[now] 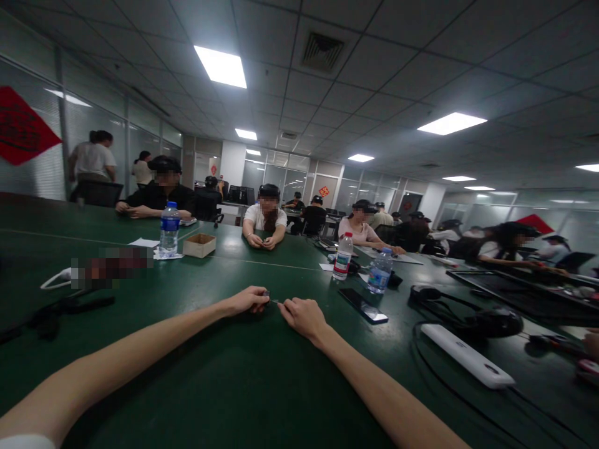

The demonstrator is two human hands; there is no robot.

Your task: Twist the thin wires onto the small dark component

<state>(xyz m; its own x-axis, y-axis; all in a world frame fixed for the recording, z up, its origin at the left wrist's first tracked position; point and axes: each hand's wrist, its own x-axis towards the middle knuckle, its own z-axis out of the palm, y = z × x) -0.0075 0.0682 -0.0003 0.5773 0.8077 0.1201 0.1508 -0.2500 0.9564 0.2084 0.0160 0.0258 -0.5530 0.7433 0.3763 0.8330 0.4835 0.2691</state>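
Observation:
Above the green table point(224, 399), my two hands are close together with a narrow gap between them. My left hand point(248, 300) is closed, pinching a small dark object point(267, 295) between thumb and fingers. A thin pale sliver point(274, 302) runs from that object toward my other hand; its kind is too small to tell. My right hand point(303, 317) has its fingers curled, with the thumb and fingertip at the sliver's end. Whether it grips the sliver or something else is hidden.
Right of my hands lie a phone point(364, 305), water bottles point(379, 270), a headset point(491, 319) and a white power bank point(465, 354) with cables. Left are a small cardboard box point(199, 246), another bottle point(169, 231) and a black strap point(47, 317). Several people sit around.

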